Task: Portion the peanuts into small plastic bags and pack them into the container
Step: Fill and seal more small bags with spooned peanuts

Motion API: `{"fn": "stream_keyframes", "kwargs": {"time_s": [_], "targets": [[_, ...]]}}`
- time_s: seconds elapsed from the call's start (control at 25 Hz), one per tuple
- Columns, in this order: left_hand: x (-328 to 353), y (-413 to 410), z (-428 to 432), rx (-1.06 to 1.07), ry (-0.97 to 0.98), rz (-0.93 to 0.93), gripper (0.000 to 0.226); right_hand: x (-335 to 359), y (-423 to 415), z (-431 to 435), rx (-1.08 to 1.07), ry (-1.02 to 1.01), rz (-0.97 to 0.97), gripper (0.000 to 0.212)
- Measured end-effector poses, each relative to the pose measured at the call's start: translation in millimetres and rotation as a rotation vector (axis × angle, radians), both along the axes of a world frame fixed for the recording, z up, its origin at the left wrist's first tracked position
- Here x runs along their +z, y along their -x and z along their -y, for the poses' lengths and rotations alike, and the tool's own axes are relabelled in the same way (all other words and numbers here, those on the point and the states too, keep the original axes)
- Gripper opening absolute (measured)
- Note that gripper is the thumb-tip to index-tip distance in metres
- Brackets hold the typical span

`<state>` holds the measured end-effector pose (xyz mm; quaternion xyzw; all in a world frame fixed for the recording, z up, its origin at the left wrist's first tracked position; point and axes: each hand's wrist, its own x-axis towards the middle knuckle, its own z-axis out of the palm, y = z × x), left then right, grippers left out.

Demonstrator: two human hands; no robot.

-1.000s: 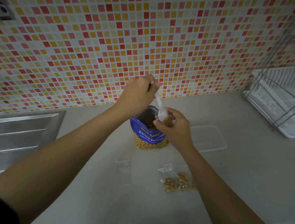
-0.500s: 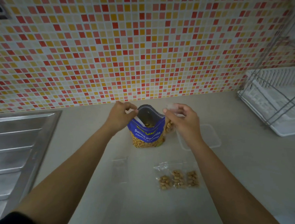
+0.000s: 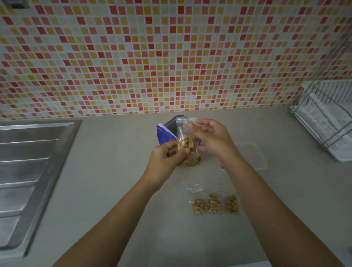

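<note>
A small clear plastic bag (image 3: 185, 142) with peanuts in its bottom hangs upright in front of the blue peanut pouch (image 3: 164, 133). My right hand (image 3: 211, 140) pinches the bag near its top and my left hand (image 3: 165, 160) pinches its lower part. The pouch stands open on the counter, mostly hidden behind the bag and my hands. Three filled small bags (image 3: 214, 204) lie side by side on the counter nearer to me. A clear plastic container (image 3: 252, 156) sits flat to the right of my right hand.
A steel sink drainboard (image 3: 25, 170) takes up the left side. A white dish rack (image 3: 336, 122) with a wire frame stands at the right. A mosaic tile wall (image 3: 167, 53) runs behind the beige counter (image 3: 111, 156).
My left hand has left the spoon in the pouch and come over to the small bag. My right hand has carried the bag left, in front of the pouch. The camera has tilted.
</note>
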<state>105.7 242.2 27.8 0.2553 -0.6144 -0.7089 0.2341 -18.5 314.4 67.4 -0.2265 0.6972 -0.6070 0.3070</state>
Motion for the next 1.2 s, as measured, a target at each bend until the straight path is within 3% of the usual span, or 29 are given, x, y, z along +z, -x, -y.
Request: {"fn": "stream_keyframes", "kwargs": {"time_s": [0.08, 0.16, 0.32, 0.48, 0.56, 0.84, 1.0, 1.2], "targets": [[-12, -13, 2, -0.030, -0.115, 0.015, 0.013, -7, -1, -7, 0.134, -0.023, 0.003, 0.018], [-27, -26, 2, -0.049, -0.113, 0.097, 0.011, -21, -2, -14, 0.186, -0.083, -0.003, 0.006], [-76, -49, -8, -0.054, -0.087, 0.310, 0.011, -78, -8, -18, 0.187, -0.253, 0.035, 0.005], [-120, -60, -26, 0.100, 0.023, 0.545, 0.015, -135, -19, -18, 0.215, -0.485, -0.301, 0.008], [-128, -61, -37, 0.138, 0.166, 0.654, 0.012, -147, -26, -18, 0.239, -0.555, -0.463, 0.009], [-140, -57, -52, 0.074, 0.525, 0.792, 0.025, -163, -34, -12, 0.335, -0.738, -0.668, 0.011], [-138, -67, -47, 0.093, 0.667, 0.789, 0.032, -164, -33, -11, 0.333, -0.704, -0.732, 0.023], [-152, -103, -19, 0.210, 1.040, 0.636, 0.037, -160, -47, 4, 0.415, -0.387, -0.837, 0.019]]}}
